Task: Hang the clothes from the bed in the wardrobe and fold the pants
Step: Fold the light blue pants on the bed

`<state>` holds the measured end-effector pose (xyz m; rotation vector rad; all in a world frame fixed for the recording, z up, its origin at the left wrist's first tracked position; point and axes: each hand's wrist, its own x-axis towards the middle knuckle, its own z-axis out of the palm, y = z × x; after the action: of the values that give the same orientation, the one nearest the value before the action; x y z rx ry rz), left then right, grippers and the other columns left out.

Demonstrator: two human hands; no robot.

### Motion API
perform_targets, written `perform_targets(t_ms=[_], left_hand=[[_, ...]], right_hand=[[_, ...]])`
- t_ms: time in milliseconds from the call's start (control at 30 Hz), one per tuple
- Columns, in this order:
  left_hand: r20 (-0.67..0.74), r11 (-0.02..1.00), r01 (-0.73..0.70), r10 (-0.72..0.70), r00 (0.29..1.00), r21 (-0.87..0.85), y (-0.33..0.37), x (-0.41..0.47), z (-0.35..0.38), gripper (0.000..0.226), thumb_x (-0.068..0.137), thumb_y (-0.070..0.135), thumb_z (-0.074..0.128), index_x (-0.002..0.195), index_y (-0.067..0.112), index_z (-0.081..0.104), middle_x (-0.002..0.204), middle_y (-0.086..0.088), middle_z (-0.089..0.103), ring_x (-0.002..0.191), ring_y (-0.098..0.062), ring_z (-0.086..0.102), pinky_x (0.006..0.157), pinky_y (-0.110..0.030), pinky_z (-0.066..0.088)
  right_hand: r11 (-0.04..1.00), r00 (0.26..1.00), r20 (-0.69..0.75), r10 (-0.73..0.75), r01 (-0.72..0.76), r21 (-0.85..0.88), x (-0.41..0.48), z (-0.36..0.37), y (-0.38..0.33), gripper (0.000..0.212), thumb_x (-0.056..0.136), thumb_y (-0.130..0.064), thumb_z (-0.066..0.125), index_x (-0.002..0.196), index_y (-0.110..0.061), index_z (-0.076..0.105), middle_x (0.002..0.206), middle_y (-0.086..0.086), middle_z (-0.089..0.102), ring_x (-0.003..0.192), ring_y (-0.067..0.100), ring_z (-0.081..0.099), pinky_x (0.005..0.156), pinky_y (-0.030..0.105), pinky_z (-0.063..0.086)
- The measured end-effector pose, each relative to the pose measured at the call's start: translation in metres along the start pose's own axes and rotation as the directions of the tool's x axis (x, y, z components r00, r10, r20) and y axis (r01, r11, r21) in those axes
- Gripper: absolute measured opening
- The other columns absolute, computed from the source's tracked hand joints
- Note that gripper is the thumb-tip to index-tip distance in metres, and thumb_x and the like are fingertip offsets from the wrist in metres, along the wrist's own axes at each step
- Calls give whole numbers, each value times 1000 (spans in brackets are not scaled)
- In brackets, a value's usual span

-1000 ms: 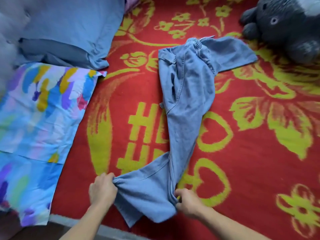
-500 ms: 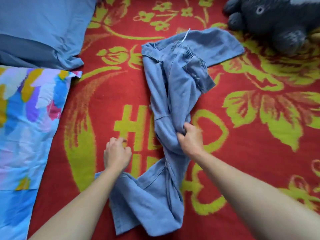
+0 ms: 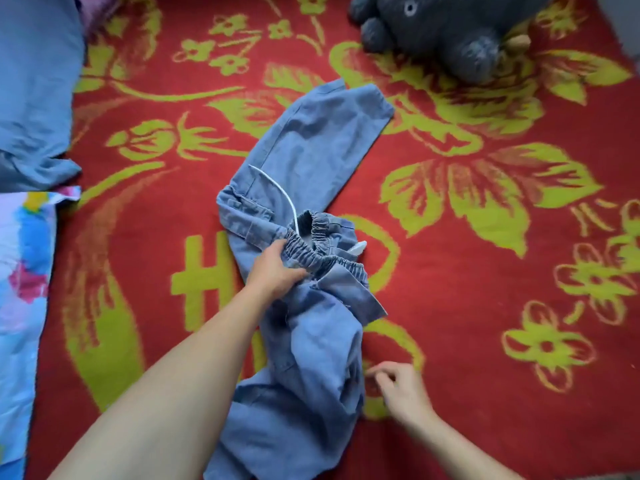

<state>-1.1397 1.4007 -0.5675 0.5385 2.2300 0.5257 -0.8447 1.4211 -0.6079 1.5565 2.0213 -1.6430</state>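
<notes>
The left hand [image 3: 275,268] has newly gripped the elastic waistband [image 3: 313,252] of the light-blue denim pants [image 3: 311,147] lying mid-way across the red floral bedspread [image 3: 450,306], while the blurred right hand [image 3: 401,389], at five o'clock, seems to have let go and hangs open, so the fold is restarting.

Pants [image 3: 311,358] cut off at bottom edge; left hand [image 3: 273,271] fingertips hidden in their folds. Right hand [image 3: 401,389] blurred; plush [image 3: 450,32] cropped at top.

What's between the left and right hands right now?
Head view: bunched blue pants fill the stretch; left hand grips their waistband, right hand sits beside them.
</notes>
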Motion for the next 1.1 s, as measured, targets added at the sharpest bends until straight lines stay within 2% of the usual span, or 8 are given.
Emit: perform_targets(t_ms=[167, 267, 367, 567, 633, 767, 900, 1100], left_hand=[[-2, 965, 22, -23, 1000, -262, -39, -56, 17, 28, 57, 7, 61, 85, 10, 60, 71, -2, 59, 69, -19, 52, 58, -27, 39], [171, 763, 236, -166, 971, -601, -45, -77, -5, 38, 58, 33, 72, 88, 10, 65, 71, -5, 62, 64, -20, 53, 57, -26, 44], [293, 738, 432, -322, 900, -518, -54, -66, -30, 78, 62, 78, 65, 111, 17, 68, 103, -5, 71, 95, -28, 66, 87, -41, 52], [-257, 902, 347, -410, 875, -255, -47, -102, -40, 17, 75, 15, 67, 88, 5, 67, 93, -22, 70, 83, -37, 66, 70, -40, 52], [-369, 920, 322, -386, 846, -224, -54, -130, -51, 34, 70, 3, 55, 101, 15, 62, 96, -18, 67, 90, -40, 63, 76, -40, 54], [-446, 921, 279, -376, 812, -271, -76, -190, -82, 42, 74, -7, 50, 107, 15, 62, 101, -15, 68, 92, -33, 61, 77, -36, 50], [-317, 875, 163, -331, 889, -456, -93, -262, -116, 40, 75, -18, 52, 100, 9, 65, 68, -7, 58, 49, -15, 53, 40, -22, 43], [-356, 929, 177, -294, 887, -325, -132, -349, -147, 13, 72, 10, 73, 84, 8, 67, 77, -14, 69, 65, -18, 59, 63, -36, 51]], right_hand=[[760, 908, 252, 335, -419, 497, 74, -29, -89, 27, 89, -52, 62, 106, -33, 54, 101, 4, 65, 85, 20, 65, 64, 30, 52], [904, 977, 212, -8, -83, 419, 64, -5, -117, 29, 78, -1, 76, 87, -25, 63, 81, -4, 66, 65, 1, 60, 68, 28, 46], [962, 943, 228, -243, 204, 182, 31, 6, -111, 36, 67, 7, 72, 70, -26, 58, 64, -12, 54, 53, -6, 44, 58, 26, 36], [886, 872, 309, -381, 440, -149, -39, -24, -88, 27, 59, -49, 73, 82, -47, 59, 79, -22, 59, 78, -1, 55, 72, 30, 44], [846, 836, 283, -469, 518, -127, -51, -36, -99, 33, 62, -49, 73, 92, -37, 66, 92, -20, 63, 90, 2, 58, 80, 31, 46], [755, 742, 334, -582, 645, -119, -96, -37, -141, 21, 66, -26, 65, 86, -30, 60, 69, -16, 56, 66, 1, 50, 63, 28, 42], [718, 649, 469, -599, 695, -46, -147, -22, -170, 13, 70, -30, 65, 77, -28, 54, 64, -12, 50, 64, 1, 46, 61, 29, 40], [699, 676, 383, -629, 708, -101, -211, -27, -189, 28, 64, -47, 65, 71, -23, 52, 60, -3, 47, 60, 2, 42, 60, 37, 38]])
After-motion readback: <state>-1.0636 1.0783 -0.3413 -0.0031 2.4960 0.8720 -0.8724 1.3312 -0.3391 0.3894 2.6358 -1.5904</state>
